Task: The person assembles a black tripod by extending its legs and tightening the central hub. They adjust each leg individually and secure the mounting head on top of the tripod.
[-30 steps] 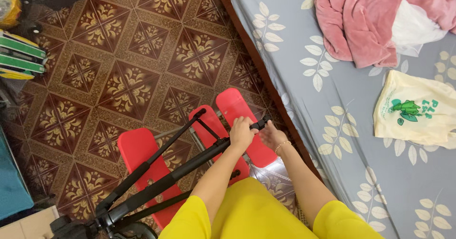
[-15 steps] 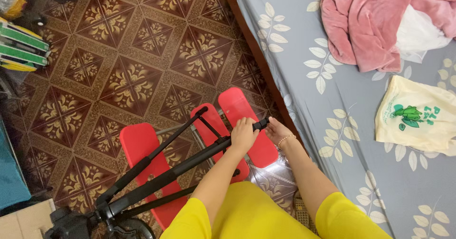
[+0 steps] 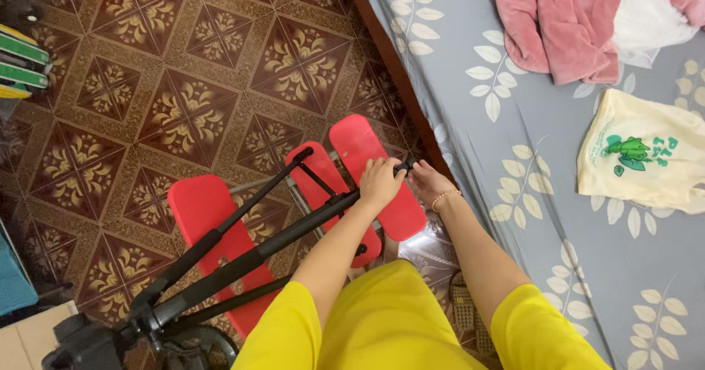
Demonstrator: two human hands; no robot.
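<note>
A black tripod [image 3: 242, 260] lies tilted across my lap, its head at the lower left and its legs pointing up and right. My left hand [image 3: 380, 181] is wrapped around the upper end of one leg. My right hand [image 3: 427, 182] pinches the small foot at that leg's tip, right beside the left hand. A second leg [image 3: 242, 208] spreads away to the left. Under the tripod stands a red folding chair [image 3: 205, 216] on the patterned floor tiles.
A bed with a grey leaf-print sheet [image 3: 529, 164] runs along the right, carrying a pink towel [image 3: 565, 24] and a cream bag with a green frog print [image 3: 639, 157]. Green and yellow items [image 3: 18, 65] lie at the far left. A teal box [image 3: 11, 282] sits at the lower left.
The view has shifted a little, so everything sits slightly higher. Both hands stay on the end of the tripod leg, with the right hand's fingers closing nearer the tip.
</note>
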